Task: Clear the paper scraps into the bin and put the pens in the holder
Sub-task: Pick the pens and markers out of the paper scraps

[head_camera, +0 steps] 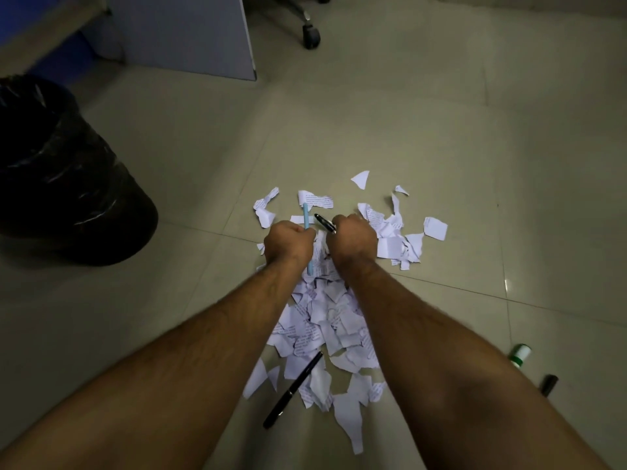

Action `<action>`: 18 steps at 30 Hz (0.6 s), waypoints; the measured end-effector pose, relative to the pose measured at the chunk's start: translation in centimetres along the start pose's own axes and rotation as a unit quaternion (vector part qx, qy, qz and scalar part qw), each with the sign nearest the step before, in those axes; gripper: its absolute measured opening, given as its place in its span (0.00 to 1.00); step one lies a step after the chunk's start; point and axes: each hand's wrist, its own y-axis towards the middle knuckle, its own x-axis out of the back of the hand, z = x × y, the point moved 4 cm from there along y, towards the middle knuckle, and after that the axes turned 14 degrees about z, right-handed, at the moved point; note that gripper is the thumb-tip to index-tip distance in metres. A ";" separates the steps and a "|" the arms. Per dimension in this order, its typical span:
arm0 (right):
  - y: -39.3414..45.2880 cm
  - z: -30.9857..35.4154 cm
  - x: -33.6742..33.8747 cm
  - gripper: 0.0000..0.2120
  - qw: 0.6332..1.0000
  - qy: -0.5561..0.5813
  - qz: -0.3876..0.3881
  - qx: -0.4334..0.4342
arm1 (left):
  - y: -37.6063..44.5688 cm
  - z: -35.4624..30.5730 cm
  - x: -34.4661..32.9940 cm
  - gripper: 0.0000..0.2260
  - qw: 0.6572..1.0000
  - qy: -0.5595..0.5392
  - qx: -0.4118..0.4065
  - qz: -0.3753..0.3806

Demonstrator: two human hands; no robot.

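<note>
Left hand (pixel 288 244) fisted, grip curled round a slim light-blue plastic pen (pixel 307 228), barrel poking out above and below the fist. Right hand (pixel 353 242) likewise fisted, just beside the left, grip curled round a glossy black pen with silver trim (pixel 325 223), tip jutting up-left from the knuckles toward the blue one. Under and around both grips, spread on the pale tiled floor (pixel 441 130): a heap of torn white printed paper scraps (pixel 325 320), thickest nearer the body than the fists, looser pieces just beyond and to the right of the right grip. Nearer the body still, between the forearms, a long matte black pen (pixel 293 390) lying slantwise across the scraps. Well left of the left grip, a round bin lined with a shiny black plastic bag (pixel 68 178), upright. Far to the right of the right forearm, a small white and green cylinder (pixel 520 355) and a short dark cylinder (pixel 548 385) on the floor. Beyond both grips, a grey panel (pixel 190 32) and a black chair castor (pixel 310 35).
</note>
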 end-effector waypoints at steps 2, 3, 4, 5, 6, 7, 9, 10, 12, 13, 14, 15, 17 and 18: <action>-0.5 -0.7 -0.2 0.12 0.999 0.037 0.022 -0.017 | -0.4 -0.4 -0.2 0.06 1.000 0.011 -0.008 -0.002; -0.6 -1.0 -0.4 0.13 0.998 0.045 0.028 -0.020 | -0.5 -0.6 -0.3 0.07 1.000 0.021 -0.013 0.000; -0.7 -1.3 -0.6 0.13 0.998 0.048 0.033 -0.022 | -0.6 -0.7 -0.6 0.08 0.999 0.033 -0.019 0.002; -0.8 -1.6 -0.8 0.13 0.998 0.053 0.036 -0.026 | -0.7 -0.8 -0.8 0.09 0.999 0.042 -0.023 0.002; -0.8 -1.8 -1.1 0.13 0.997 0.066 0.033 -0.033 | -0.8 -0.8 -1.0 0.09 0.999 0.046 -0.026 0.003; -0.9 -2.2 -1.2 0.14 0.995 0.085 0.026 -0.043 | -0.8 -0.9 -1.3 0.09 0.998 0.049 -0.031 0.004; -0.8 -2.7 -1.6 0.18 0.990 0.129 0.020 -0.052 | -0.8 -1.0 -1.6 0.08 0.998 0.054 -0.035 0.005; -0.9 -2.8 -1.7 0.19 0.987 0.153 0.015 -0.054 | -0.8 -0.9 -1.8 0.07 0.998 0.054 -0.036 0.005; -1.1 -3.1 -1.7 0.17 0.978 0.200 0.000 -0.066 | -0.7 -0.9 -2.2 0.06 0.998 0.058 -0.038 0.010; -1.2 -3.3 -1.7 0.16 0.973 0.219 -0.003 -0.079 | -0.7 -1.0 -2.4 0.05 0.997 0.061 -0.041 0.013; -1.3 -3.4 -1.7 0.16 0.969 0.229 -0.002 -0.091 | -0.6 -1.0 -2.5 0.04 0.997 0.062 -0.044 0.014; -1.3 -3.4 -1.7 0.16 0.967 0.235 0.000 -0.099 | -0.5 -0.9 -2.6 0.03 0.997 0.065 -0.046 0.016; -1.5 -3.5 -1.7 0.16 0.963 0.246 -0.009 -0.105 | -0.5 -0.8 -2.8 0.03 0.994 0.087 -0.053 0.026; -1.7 -3.5 -1.6 0.16 0.963 0.248 -0.016 -0.106 | -0.6 -0.8 -3.0 0.03 0.993 0.100 -0.056 0.033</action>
